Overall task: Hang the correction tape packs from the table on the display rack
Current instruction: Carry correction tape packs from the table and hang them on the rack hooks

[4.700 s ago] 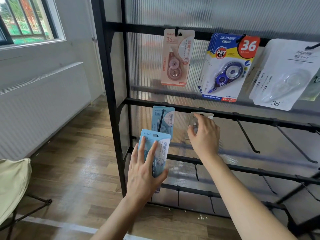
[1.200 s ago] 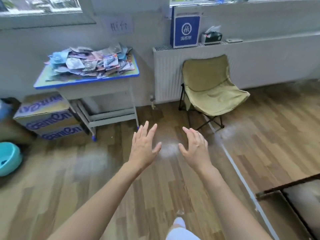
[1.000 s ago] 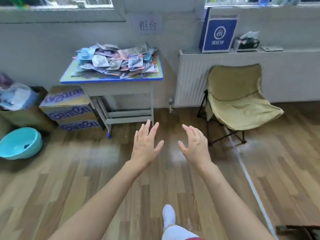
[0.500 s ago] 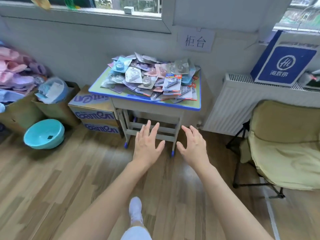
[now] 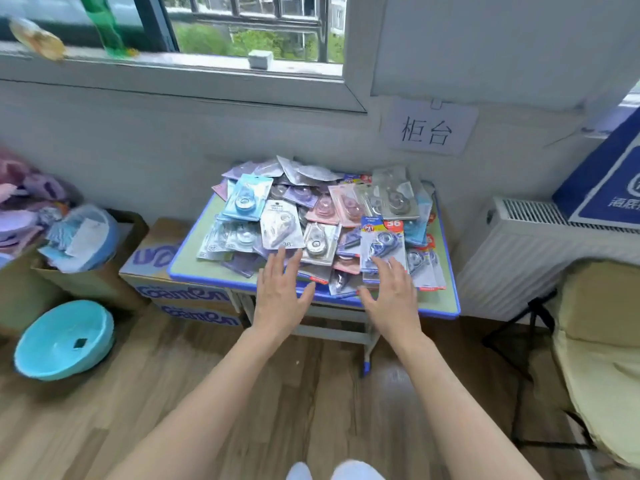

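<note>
A heap of correction tape packs [image 5: 311,216] in blue, pink, purple, white and grey covers a small blue-edged table [image 5: 194,268] under the window. My left hand [image 5: 282,292] reaches out with straight fingers over the table's front edge, its tips near a white pack [image 5: 278,225]. My right hand [image 5: 391,296] is spread the same way, fingertips just below a blue "36" pack [image 5: 381,244]. Both hands hold nothing. The display rack is out of view.
Cardboard boxes [image 5: 156,268] stand left of the table, with a turquoise basin [image 5: 64,339] on the wooden floor. A white radiator [image 5: 519,251] and a yellow folding chair [image 5: 599,341] are on the right. A paper sign [image 5: 427,129] hangs on the wall.
I turned away from the display rack and walked up to the table. The table has grown much closer, and both empty hands now hover at its front edge.
</note>
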Demonstrator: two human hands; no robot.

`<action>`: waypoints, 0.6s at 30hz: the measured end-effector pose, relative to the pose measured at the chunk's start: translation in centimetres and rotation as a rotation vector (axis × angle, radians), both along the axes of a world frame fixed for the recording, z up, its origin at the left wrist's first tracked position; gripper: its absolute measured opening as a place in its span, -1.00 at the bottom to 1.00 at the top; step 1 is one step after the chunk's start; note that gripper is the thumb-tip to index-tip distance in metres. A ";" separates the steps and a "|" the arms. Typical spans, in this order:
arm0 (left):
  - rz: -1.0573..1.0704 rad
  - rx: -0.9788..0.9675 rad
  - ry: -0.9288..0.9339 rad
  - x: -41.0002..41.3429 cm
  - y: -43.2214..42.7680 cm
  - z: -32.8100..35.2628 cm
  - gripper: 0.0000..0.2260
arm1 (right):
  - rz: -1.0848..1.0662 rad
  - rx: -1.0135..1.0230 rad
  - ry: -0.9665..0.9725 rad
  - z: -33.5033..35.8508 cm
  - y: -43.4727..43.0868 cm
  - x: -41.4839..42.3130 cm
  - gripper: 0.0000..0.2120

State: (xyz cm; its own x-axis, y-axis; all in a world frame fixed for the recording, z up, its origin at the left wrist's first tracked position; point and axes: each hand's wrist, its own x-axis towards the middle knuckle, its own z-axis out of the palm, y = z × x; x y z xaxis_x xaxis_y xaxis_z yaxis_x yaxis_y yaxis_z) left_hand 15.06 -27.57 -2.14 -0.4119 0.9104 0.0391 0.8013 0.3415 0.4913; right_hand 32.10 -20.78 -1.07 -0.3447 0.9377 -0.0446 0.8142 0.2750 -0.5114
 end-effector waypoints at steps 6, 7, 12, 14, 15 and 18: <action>0.058 0.016 0.002 -5.2 7.0 -0.8 -0.46 | -0.036 0.002 0.008 -0.6 7.2 -3.9 -0.42; 0.069 0.013 0.005 -5.8 8.3 -0.9 -0.45 | -0.022 -0.006 -0.002 -0.7 8.5 -4.6 -0.42; 0.131 -0.010 0.015 -8.0 14.3 -1.4 -0.45 | 0.049 0.002 -0.001 -1.3 14.9 -8.3 -0.41; 0.162 -0.015 0.013 -9.0 15.8 -1.6 -0.45 | 0.082 -0.012 -0.013 -1.6 17.0 -9.4 -0.40; 0.179 -0.015 0.015 -9.6 16.4 -1.7 -0.45 | 0.102 -0.020 -0.022 -1.8 17.9 -9.9 -0.40; 0.236 -0.060 0.020 -11.5 17.6 -1.9 -0.44 | 0.152 -0.055 -0.032 -1.9 20.1 -11.5 -0.42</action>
